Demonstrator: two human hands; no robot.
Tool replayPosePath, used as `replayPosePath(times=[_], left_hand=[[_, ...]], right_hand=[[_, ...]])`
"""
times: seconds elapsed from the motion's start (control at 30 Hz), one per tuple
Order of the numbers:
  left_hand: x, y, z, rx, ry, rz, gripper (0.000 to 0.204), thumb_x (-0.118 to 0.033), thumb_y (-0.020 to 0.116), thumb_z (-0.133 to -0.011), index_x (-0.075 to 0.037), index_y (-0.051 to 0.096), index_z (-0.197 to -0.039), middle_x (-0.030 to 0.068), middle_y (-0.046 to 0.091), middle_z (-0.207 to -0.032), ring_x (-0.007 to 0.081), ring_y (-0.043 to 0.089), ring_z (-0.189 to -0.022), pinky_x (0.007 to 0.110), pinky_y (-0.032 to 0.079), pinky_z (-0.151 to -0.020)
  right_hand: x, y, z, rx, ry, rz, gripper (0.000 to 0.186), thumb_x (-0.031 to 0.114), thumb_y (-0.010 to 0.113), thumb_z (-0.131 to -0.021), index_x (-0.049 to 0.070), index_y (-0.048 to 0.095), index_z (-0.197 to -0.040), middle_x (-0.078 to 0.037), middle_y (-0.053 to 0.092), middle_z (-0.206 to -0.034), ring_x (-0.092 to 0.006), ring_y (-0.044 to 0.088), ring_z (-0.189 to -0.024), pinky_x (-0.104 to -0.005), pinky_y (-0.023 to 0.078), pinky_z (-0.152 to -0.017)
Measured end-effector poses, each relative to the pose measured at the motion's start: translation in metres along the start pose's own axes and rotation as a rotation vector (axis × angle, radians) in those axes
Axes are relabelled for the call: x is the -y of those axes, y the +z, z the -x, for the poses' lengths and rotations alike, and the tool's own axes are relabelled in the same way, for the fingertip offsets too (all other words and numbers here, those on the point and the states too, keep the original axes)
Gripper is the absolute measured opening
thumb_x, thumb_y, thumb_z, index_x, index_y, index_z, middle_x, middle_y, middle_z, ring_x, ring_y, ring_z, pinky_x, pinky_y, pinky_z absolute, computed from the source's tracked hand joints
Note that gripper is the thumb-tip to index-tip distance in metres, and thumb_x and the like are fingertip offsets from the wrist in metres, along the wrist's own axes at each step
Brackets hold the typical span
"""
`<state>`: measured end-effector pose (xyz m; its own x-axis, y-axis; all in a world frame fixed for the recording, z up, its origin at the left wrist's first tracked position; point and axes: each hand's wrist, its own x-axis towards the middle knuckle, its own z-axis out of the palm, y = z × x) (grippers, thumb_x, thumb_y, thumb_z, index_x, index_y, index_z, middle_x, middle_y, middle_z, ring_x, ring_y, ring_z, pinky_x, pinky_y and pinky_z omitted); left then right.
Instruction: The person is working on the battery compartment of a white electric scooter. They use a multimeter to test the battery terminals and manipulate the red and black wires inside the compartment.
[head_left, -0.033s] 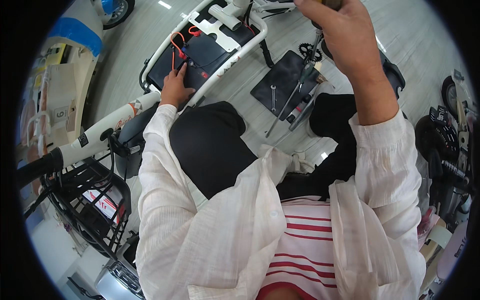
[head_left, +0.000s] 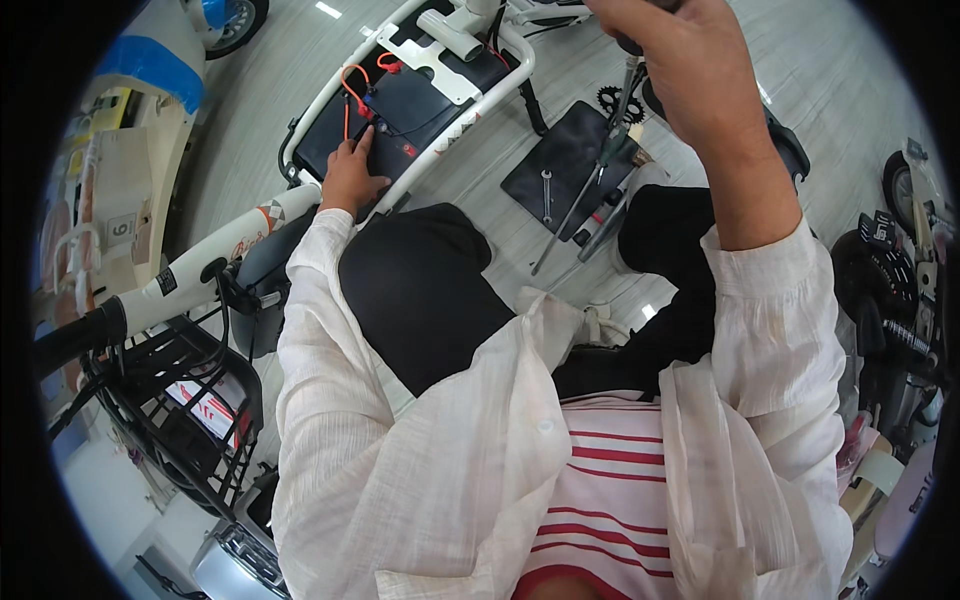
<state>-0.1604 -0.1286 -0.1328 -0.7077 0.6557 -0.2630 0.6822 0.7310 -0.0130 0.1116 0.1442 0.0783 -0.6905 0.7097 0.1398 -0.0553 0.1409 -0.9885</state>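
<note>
My left hand (head_left: 350, 180) rests on the black battery box (head_left: 322, 140) inside a white tubular bike frame (head_left: 432, 158). Its fingers are stretched out and the thumb is apart; the fingertips lie close to a red connector (head_left: 366, 111) on an orange wire (head_left: 348, 80). A white metal bracket (head_left: 432, 65) sits over the box's far end. My right hand (head_left: 695, 70) is raised at the top edge, its fingers wrapped round a dark-handled tool (head_left: 630, 45). The top of that tool is cut off, so I cannot tell its kind.
On the floor between my knees lies a black mat (head_left: 550, 165) with a wrench (head_left: 547, 195), a long screwdriver (head_left: 565, 228) and a toothed chainring (head_left: 622, 103). A black wire basket (head_left: 235, 465) stands at the left. Bike parts (head_left: 890, 270) line the right side.
My right hand has shifted very slightly, along with the tool in it. The left hand stays where it was on the battery box.
</note>
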Motion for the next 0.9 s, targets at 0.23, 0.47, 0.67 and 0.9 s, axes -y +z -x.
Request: replayPosePath(times=[0.23,0.47,0.67,0.9], left_hand=[[-0.002,-0.001,0.002,-0.070,0.001,0.022,0.099,-0.027,0.085,-0.063,-0.029,0.037,-0.149,0.0133,0.047,-0.138,0.0367,0.045,-0.126,0.044,0.045,-0.102],[-0.016,0.019,-0.001,-0.487,-0.093,0.151,0.051,-0.039,0.074,-0.076,-0.015,0.066,-0.121,0.0120,0.061,-0.116,0.0323,0.055,-0.110,0.043,0.042,-0.094],[-0.012,0.038,-0.014,-0.708,0.086,0.471,0.026,-0.013,0.076,-0.072,-0.011,0.071,-0.097,0.0077,0.060,-0.101,0.0303,0.055,-0.101,0.042,0.040,-0.091],[-0.014,0.035,-0.017,-0.673,0.006,0.562,0.049,-0.014,0.076,-0.073,-0.014,0.066,-0.121,0.0092,0.058,-0.112,0.0309,0.054,-0.110,0.042,0.039,-0.098]], right_hand=[[0.001,0.032,-0.018,0.297,0.010,-0.348,0.031,0.033,0.062,-0.093,0.003,0.061,-0.085,-0.002,0.056,-0.073,-0.0108,0.053,-0.069,-0.0252,0.043,-0.068],[-0.052,0.080,-0.036,0.205,0.097,-0.261,0.021,0.022,0.062,-0.091,0.001,0.059,-0.092,-0.005,0.057,-0.078,-0.0128,0.054,-0.070,-0.0261,0.044,-0.068],[-0.070,0.125,-0.058,0.189,0.093,-0.715,0.037,0.030,0.045,-0.097,0.000,0.051,-0.075,-0.009,0.052,-0.066,-0.0164,0.051,-0.058,-0.0283,0.042,-0.056],[-0.089,0.185,-0.073,0.403,-0.160,-0.682,0.039,0.032,0.046,-0.093,-0.003,0.049,-0.075,-0.013,0.051,-0.065,-0.0183,0.049,-0.056,-0.0293,0.042,-0.054]])
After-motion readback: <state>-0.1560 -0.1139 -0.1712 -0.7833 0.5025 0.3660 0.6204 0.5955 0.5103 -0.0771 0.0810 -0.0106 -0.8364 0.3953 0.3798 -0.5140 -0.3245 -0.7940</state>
